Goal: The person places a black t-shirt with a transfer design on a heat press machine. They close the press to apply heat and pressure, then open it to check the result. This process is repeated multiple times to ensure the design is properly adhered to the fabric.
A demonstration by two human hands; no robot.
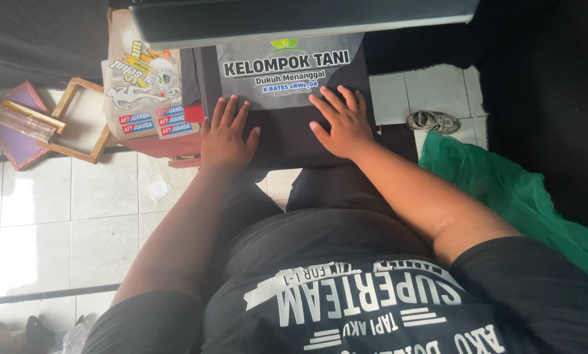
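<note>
Both my hands lie flat on the dark grey printed shirt (287, 124), which is spread over a board in front of me, beneath the raised screen frame (294, 19). My left hand (225, 137) rests palm down near the lower left of the fabric, fingers spread, grasping nothing. My right hand (343, 124) presses likewise at the lower right, just below the white and blue print, open and holding nothing. Judgement: smoothing is best done with even pressure from both palms, working outward and keeping off the printed area in case the ink is wet. Printed sheets (146, 92) lie just left of the shirt; a wooden frame (78, 121) sits on the tiled floor (64, 216); green cloth (504, 190) lies to my right.
</note>
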